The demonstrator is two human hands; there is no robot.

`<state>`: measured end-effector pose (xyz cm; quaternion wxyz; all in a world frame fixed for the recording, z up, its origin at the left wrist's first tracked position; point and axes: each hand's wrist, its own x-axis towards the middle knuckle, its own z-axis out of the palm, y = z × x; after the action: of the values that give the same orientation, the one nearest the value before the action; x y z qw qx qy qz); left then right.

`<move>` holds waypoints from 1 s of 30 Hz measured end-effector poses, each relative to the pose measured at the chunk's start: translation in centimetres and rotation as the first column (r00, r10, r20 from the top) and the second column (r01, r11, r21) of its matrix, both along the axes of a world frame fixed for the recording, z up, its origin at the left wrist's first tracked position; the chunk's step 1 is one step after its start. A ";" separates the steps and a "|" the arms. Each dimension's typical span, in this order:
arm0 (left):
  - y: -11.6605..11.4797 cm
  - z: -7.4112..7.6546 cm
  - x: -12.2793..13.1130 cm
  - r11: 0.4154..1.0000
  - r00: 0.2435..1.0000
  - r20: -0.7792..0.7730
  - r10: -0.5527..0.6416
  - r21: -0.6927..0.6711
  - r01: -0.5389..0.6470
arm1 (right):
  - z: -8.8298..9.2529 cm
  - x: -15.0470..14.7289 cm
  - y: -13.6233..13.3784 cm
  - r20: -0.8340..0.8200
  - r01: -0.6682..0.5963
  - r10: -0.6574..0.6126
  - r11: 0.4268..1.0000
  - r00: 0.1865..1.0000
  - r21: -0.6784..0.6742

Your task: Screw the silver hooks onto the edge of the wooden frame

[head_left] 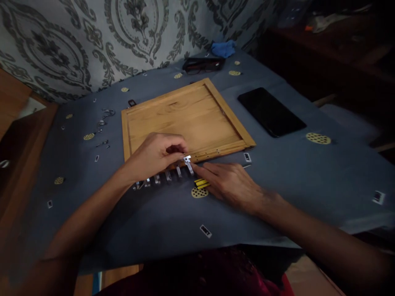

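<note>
Left hand [156, 153] and right hand [230, 185] meet at the near edge of the board. Thumb and forefinger of the left hand pinch the top plate of a metal hook [189, 165]; whether a screw sits between those fingertips as well is too small to tell. Curled around the yellow and black handle of a screwdriver [202, 183], the right hand stretches its forefinger to the hook's lower part. A thin shaft pokes out past the far side of that hand, pointing right.

The hook is at the board's near edge, tilted a little. To its left, other hooks [168, 176] follow in a row along the same edge, and to its right small dark holes dot the wood.

Behind the hands, the board [179, 117] lies flat, its raised frame around a paler panel. Left of it are loose hooks [108, 112] and, nearer, a few small metal bits [103, 144]. Right of it rests a black tablet [271, 112], well apart. Past the far edge are glasses [200, 70] by a dark case, with a crumpled blue cloth [224, 48] just behind.

Everything lies on a grey-blue tablecloth [333, 176] printed with yellow ovals; a patterned backdrop [138, 33] rises behind.
</note>
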<state>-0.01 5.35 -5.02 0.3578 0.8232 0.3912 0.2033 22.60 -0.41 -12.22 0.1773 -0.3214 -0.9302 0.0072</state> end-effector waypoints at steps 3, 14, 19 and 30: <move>0.5 -0.6 0.4 0.999 0.998 -0.054 -0.031 0.007 0.031 | -0.2 0.0 0.0 -0.007 0.005 -0.004 1.000 1.000 0.002; 1.1 -1.1 0.2 0.995 0.983 -0.155 -0.094 0.010 0.096 | -0.5 0.1 0.0 0.021 0.012 -0.012 1.000 1.000 -0.005; 1.2 -1.4 0.2 0.993 0.981 -0.170 -0.095 0.048 0.105 | -0.5 0.0 -0.1 -0.016 0.005 -0.005 0.999 1.000 0.036; 1.4 -1.4 0.4 0.981 0.968 -0.206 -0.144 0.102 0.168 | -0.5 0.0 0.0 0.007 0.017 -0.017 1.000 1.000 0.026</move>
<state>0.34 6.74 -6.40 0.2828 0.8872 0.3459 0.1147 22.59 -0.41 -12.75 0.1780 -0.3269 -0.9281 -0.0074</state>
